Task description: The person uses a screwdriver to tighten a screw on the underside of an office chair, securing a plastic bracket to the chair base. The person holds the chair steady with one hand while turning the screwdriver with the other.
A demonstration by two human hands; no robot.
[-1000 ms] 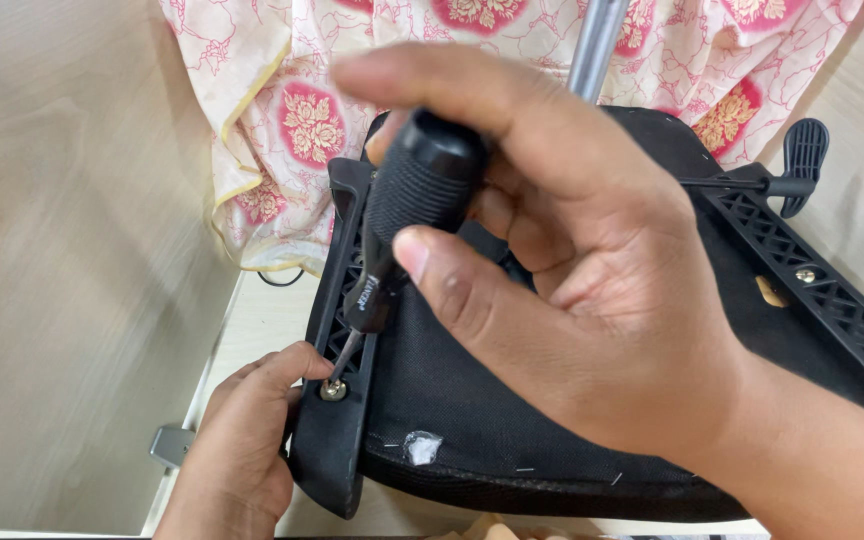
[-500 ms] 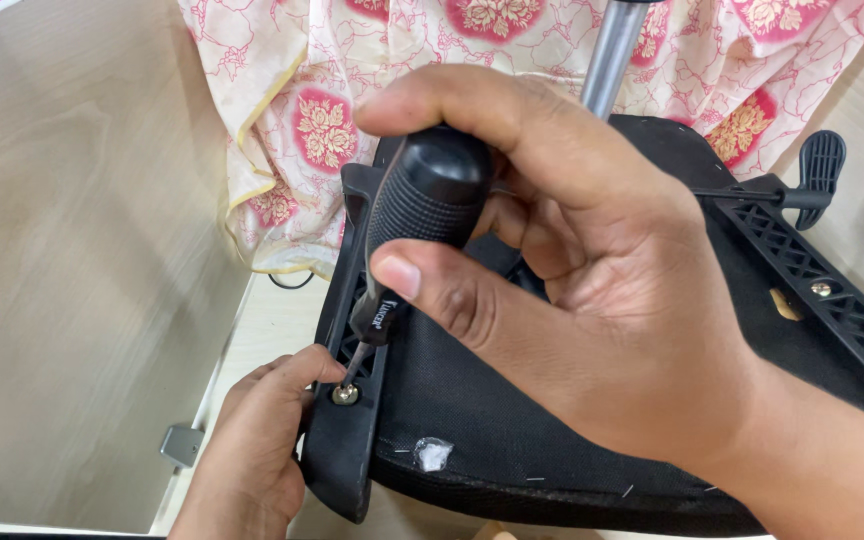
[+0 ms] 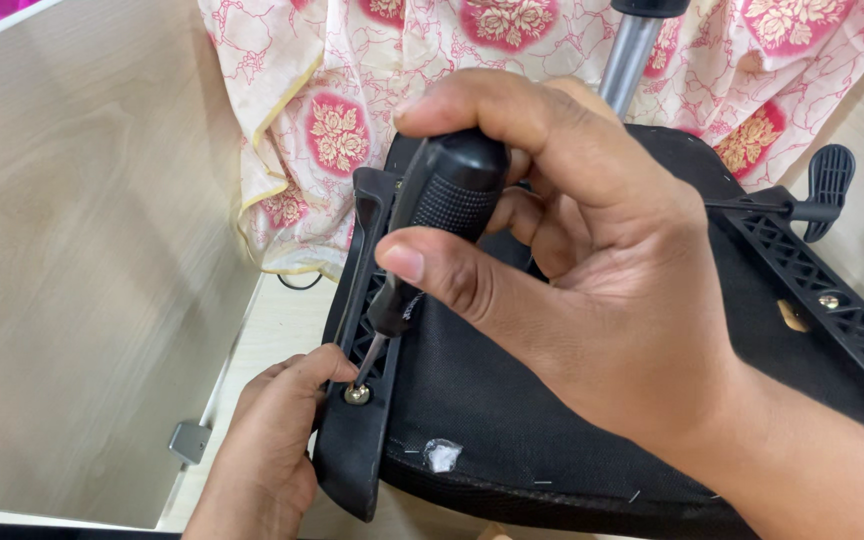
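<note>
My right hand (image 3: 592, 300) grips the black handle of a screwdriver (image 3: 442, 215), thumb pressed along its side. The metal tip sits in a brass-coloured screw (image 3: 356, 394) in a black plastic bracket (image 3: 352, 430) on the underside of an upturned black chair seat (image 3: 532, 420). My left hand (image 3: 267, 450) holds the bracket's lower end, its thumb right beside the screw.
A light wooden panel (image 3: 82, 260) with a small metal fitting (image 3: 190, 441) stands on the left. Pink floral cloth (image 3: 352, 100) hangs behind. The chair's grey metal column (image 3: 627, 60), a black lever (image 3: 822, 195) and a second ribbed bracket (image 3: 832, 310) lie to the right.
The view has shifted slightly, with the seat and hands sitting a little lower and to the right. My right hand has turned a little on the screwdriver handle; the tip stays in the screw.
</note>
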